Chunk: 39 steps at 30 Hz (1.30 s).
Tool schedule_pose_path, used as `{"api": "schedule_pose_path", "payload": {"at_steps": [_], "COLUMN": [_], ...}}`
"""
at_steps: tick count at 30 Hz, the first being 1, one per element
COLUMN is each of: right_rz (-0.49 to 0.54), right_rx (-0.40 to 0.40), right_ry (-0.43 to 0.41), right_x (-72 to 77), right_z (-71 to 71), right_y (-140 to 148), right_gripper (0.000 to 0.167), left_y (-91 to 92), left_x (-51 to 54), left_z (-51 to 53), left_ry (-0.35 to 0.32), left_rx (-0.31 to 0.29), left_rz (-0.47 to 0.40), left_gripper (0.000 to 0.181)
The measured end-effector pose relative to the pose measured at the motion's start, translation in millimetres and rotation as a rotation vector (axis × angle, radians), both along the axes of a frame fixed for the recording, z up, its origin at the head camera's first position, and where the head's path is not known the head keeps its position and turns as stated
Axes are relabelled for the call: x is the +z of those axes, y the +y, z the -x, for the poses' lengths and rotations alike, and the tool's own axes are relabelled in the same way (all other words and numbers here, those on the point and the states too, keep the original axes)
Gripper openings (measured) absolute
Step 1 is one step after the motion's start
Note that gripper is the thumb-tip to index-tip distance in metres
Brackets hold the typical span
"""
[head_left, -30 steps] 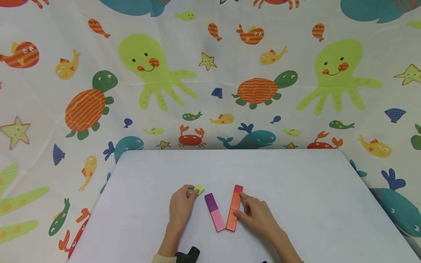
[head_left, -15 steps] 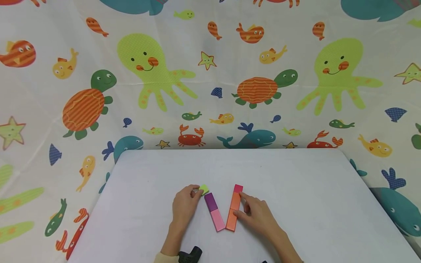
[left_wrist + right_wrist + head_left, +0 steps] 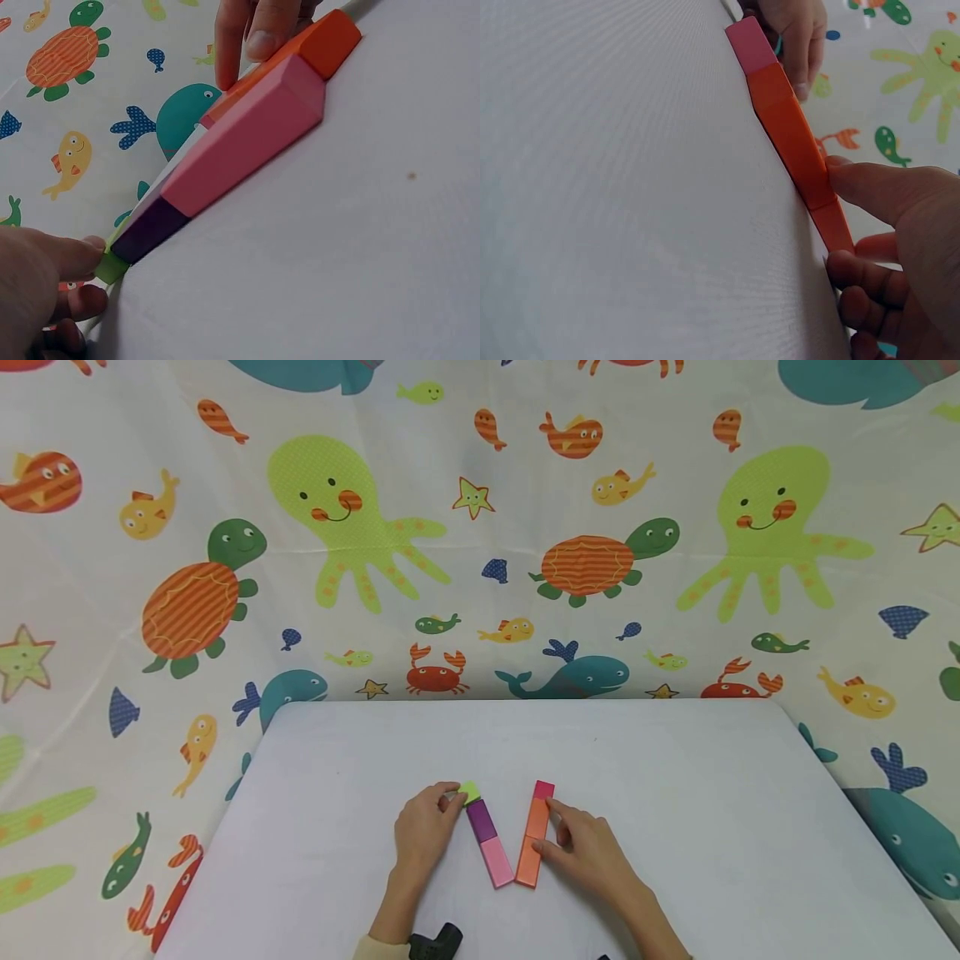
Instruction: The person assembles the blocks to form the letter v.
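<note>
In the head view, two rows of coloured blocks form a V on the white table. The left row has a lime green block (image 3: 471,792), a purple block (image 3: 482,822) and a pink block (image 3: 496,863). My left hand (image 3: 426,828) pinches the green block at the purple one's far end. A red block (image 3: 543,789), an orange block (image 3: 536,818) and a nearer orange block (image 3: 527,867) make the right row. Along that row's right side, my right hand (image 3: 592,852) rests thumb and forefinger against the orange blocks. The pink and nearer orange blocks meet at the V's point.
The white tabletop (image 3: 675,793) spreads around both rows, its far edge against a hanging cloth (image 3: 450,543) printed with sea animals. A black wrist device (image 3: 437,942) sits on the left forearm by the sleeve.
My left hand has moved slightly right with the green block, bringing it from beside the purple block to its far end. The right hand and the other blocks stay put.
</note>
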State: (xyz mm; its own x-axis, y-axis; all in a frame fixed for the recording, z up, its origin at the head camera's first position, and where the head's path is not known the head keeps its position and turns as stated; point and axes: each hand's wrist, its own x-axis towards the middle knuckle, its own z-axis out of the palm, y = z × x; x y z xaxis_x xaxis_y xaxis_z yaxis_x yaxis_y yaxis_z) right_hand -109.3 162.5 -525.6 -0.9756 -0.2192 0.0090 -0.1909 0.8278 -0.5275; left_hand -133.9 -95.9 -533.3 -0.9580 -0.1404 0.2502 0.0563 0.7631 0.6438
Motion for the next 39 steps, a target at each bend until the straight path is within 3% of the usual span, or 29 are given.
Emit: {"api": "schedule_pose_path", "payload": {"at_steps": [16, 28, 39], "right_rz": [0.02, 0.007, 0.012], "right_rx": [-0.001, -0.01, -0.002], "right_ry": [0.014, -0.019, -0.016], "right_x": [-0.1, 1.2, 0.2], "right_z": [-0.4, 0.0, -0.2], "right_y": [-0.3, -0.9, -1.0], "right_gripper": [0.066, 0.067, 0.068], "left_y": [0.5, 1.2, 2.1], "left_x": [1.9, 1.3, 1.5], "left_z": [0.0, -0.5, -1.7], "left_ry": [-0.021, 0.004, -0.034], "left_rx": [-0.013, -0.01, -0.004], "left_rz": [0.021, 0.026, 0.021], "left_gripper": [0.021, 0.021, 0.022]}}
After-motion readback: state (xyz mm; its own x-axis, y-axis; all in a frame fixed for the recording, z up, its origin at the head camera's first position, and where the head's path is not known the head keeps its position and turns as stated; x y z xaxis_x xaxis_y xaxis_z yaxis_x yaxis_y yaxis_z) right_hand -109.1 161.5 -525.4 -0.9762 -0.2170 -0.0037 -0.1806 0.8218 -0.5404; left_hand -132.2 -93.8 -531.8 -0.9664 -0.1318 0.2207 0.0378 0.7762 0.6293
